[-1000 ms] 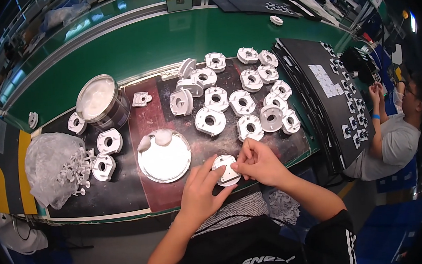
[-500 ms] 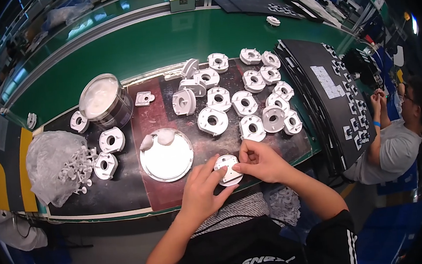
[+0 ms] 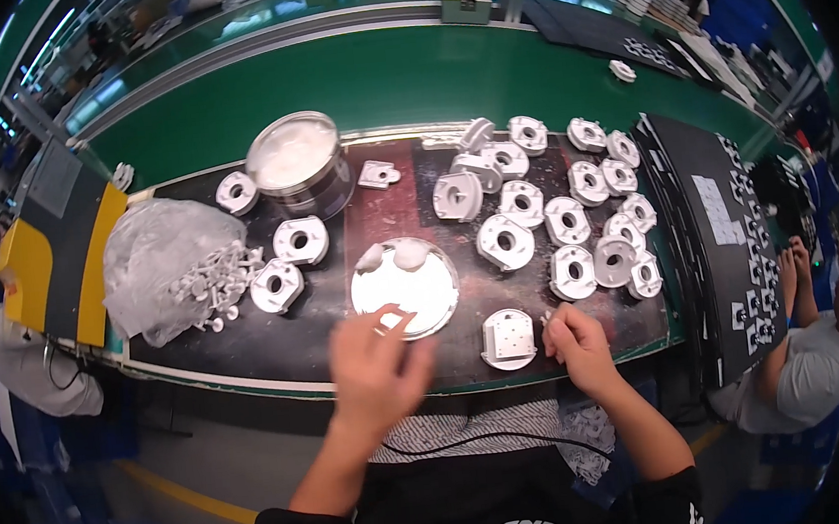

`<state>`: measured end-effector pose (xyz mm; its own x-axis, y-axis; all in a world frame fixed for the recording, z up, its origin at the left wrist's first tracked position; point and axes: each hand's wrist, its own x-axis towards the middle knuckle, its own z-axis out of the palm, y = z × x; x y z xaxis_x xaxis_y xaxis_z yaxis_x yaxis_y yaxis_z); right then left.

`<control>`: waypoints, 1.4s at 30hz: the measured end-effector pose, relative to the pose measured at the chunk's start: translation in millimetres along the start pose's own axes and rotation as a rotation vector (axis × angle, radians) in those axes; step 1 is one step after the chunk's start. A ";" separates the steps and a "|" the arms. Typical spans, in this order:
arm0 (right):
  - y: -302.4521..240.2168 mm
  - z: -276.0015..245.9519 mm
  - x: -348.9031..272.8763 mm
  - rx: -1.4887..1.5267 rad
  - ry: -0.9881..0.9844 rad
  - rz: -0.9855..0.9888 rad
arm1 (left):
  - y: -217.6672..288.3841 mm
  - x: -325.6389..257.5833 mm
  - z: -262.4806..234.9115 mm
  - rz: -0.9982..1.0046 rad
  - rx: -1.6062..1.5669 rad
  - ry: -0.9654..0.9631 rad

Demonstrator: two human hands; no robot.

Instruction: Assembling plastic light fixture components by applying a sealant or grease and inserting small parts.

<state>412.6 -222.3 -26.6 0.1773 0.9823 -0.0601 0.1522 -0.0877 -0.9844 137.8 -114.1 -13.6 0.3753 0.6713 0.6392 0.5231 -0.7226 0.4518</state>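
Observation:
My left hand (image 3: 377,366) is blurred, with its fingers apart over the near rim of a round white lid (image 3: 383,300). Nothing shows in its fingers. White soft lumps (image 3: 410,254) sit on the lid's far side. On the table's near edge lies a round white plastic housing (image 3: 508,340), its flat, dotted square plate facing up; neither hand touches it. Just right of it, my right hand (image 3: 578,343) is closed, with a tiny white piece (image 3: 546,320) at its fingertips, too small to name.
Several white ring-shaped housings (image 3: 506,242) stand behind and to the right. At left are a tub of white paste (image 3: 301,158), a clear plastic bag (image 3: 155,265) and loose white pegs (image 3: 217,285). Black boards (image 3: 709,267) are stacked at right, beside a co-worker (image 3: 789,379).
My left hand has let go of the white housing and moved left to the lid. The housing now rests on the table, and my right hand has drawn off to its right. The view has shifted.

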 end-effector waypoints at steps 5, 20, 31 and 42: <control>6.5 -3.1 -2.5 0.019 -0.006 -0.001 | -82.2 39.9 -76.1 -0.159 0.463 0.117; -3.4 -5.1 -1.3 0.032 -0.042 0.015 | -158.7 -17.5 -124.8 -0.381 0.477 -0.069; -66.1 6.7 8.8 -0.135 -0.150 -0.160 | -155.8 -20.1 -137.7 -0.075 0.522 0.152; -130.7 104.9 45.9 -0.323 -0.213 -0.699 | 30.2 -4.6 -10.4 -0.818 -1.857 0.328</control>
<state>298.8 -148.3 82.0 -0.2477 0.8351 0.4912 0.4394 0.5487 -0.7112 143.9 -140.7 3.6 0.2746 0.9611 -0.0278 -0.8543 0.2572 0.4516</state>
